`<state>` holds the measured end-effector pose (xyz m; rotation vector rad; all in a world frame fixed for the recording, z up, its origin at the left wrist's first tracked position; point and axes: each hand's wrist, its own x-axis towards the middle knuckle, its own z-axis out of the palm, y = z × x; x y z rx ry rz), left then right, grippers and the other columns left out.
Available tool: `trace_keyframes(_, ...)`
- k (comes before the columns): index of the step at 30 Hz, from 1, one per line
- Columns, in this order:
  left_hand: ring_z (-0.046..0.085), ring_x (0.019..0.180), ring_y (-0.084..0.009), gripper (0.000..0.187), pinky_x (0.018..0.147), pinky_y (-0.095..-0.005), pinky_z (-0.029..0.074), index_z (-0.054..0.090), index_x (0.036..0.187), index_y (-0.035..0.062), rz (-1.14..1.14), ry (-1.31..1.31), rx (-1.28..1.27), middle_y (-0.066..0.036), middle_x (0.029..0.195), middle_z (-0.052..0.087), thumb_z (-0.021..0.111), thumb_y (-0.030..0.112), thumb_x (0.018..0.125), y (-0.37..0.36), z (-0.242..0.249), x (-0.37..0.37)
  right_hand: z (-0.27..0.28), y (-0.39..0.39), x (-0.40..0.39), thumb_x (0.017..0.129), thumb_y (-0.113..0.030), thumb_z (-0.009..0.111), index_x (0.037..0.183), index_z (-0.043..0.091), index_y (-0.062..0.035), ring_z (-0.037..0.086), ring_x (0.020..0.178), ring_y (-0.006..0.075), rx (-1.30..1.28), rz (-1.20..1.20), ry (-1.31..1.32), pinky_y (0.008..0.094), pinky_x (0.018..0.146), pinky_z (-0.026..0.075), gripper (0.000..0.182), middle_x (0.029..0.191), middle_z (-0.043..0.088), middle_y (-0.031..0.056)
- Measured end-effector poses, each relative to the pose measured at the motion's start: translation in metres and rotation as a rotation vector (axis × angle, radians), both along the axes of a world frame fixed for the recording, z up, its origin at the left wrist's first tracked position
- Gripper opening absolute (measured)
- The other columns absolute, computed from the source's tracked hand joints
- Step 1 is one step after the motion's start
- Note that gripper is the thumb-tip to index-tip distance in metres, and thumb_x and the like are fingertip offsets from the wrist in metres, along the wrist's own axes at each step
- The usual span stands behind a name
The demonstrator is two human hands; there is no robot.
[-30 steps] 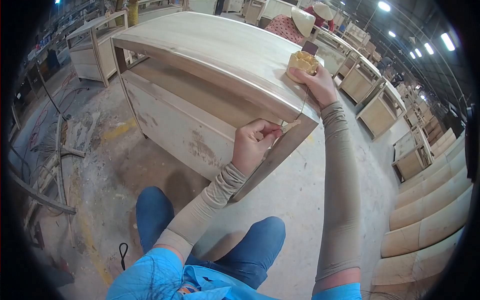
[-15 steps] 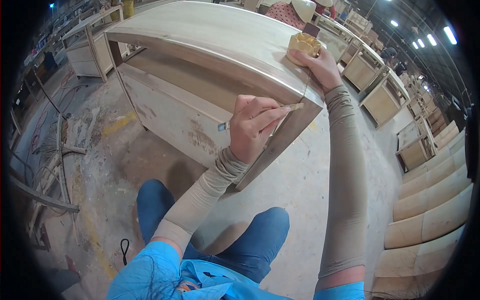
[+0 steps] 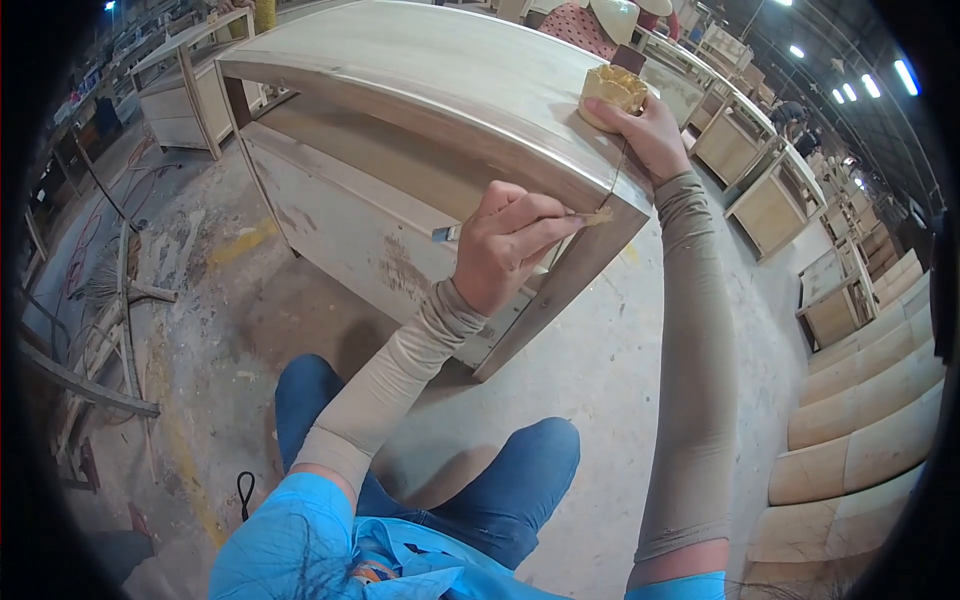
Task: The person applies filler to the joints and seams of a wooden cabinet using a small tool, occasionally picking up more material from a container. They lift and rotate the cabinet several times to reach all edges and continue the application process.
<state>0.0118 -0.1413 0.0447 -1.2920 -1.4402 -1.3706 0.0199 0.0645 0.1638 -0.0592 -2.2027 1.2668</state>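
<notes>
My left hand (image 3: 505,245) is closed in a pinch round a slim brush (image 3: 597,217). Its tan tip touches or nearly touches the front corner of a pale wooden cabinet (image 3: 400,50), and its back end pokes out left of my fist. My right hand (image 3: 655,135) grips a small yellowish cup (image 3: 612,98) with a crusted, uneven rim, at the right end of the cabinet top. Behind the cup stands a dark brown flat piece (image 3: 628,58). A thin dark line runs down between the cup and the corner.
Below the cabinet top is an open bay over a stained front panel (image 3: 340,230). Curved wooden pieces (image 3: 840,440) line the right side. More cabinets (image 3: 775,205) stand behind, near a person in a spotted garment (image 3: 575,28). Branch-like sticks (image 3: 125,310) lie at left.
My left hand has shifted slightly, with the brush's back end now higher and its tip a little lower at the corner. The right hand still holds the cup in the same place.
</notes>
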Motion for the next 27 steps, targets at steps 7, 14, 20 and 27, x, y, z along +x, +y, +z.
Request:
trace_keyframes(7, 0.052, 0.084, -0.0174, 0.033, 0.074, -0.0284, 0.047, 0.076, 0.097, 0.0150, 0.007, 0.024, -0.004, 0.005, 0.090, 0.066, 0.079, 0.002, 0.067, -0.010, 0.016, 0.000, -0.002, 0.003, -0.001, 0.078, -0.023, 0.081, 0.109, 0.065, 0.0027, 0.065, 0.085, 0.0099, 0.012, -0.024, 0.007, 0.0245, 0.077, 0.053, 0.044, 0.100, 0.070, 0.0053)
trace_keyframes(14, 0.053, 0.085, -0.0178, 0.032, 0.074, -0.0288, 0.048, 0.076, 0.096, 0.0153, 0.003, 0.015, -0.045, 0.005, 0.093, 0.066, 0.079, 0.003, 0.067, -0.016, 0.007, 0.000, -0.003, 0.008, -0.004, 0.077, -0.025, 0.082, 0.108, 0.065, 0.0030, 0.065, 0.084, 0.0104, 0.008, -0.028, -0.005, 0.0254, 0.077, 0.053, 0.045, 0.099, 0.070, 0.0060)
trace_keyframes(20, 0.053, 0.085, -0.0170, 0.032, 0.074, -0.0276, 0.049, 0.075, 0.095, 0.0143, 0.080, 0.100, 0.006, 0.005, 0.096, 0.066, 0.078, 0.003, 0.065, -0.007, 0.006, -0.002, -0.002, 0.005, -0.003, 0.078, -0.025, 0.081, 0.110, 0.065, 0.0034, 0.065, 0.085, 0.0104, 0.031, -0.045, 0.002, 0.0254, 0.077, 0.053, 0.046, 0.100, 0.070, 0.0061)
trace_keyframes(27, 0.052, 0.083, -0.0170, 0.029, 0.074, -0.0271, 0.048, 0.075, 0.095, 0.0127, 0.128, 0.126, -0.036, 0.004, 0.096, 0.066, 0.075, 0.005, 0.067, -0.010, -0.005, -0.001, 0.000, 0.002, -0.001, 0.082, -0.025, 0.079, 0.115, 0.061, 0.0029, 0.064, 0.091, 0.0104, 0.019, -0.031, -0.035, 0.0247, 0.083, 0.051, 0.047, 0.106, 0.068, 0.0070)
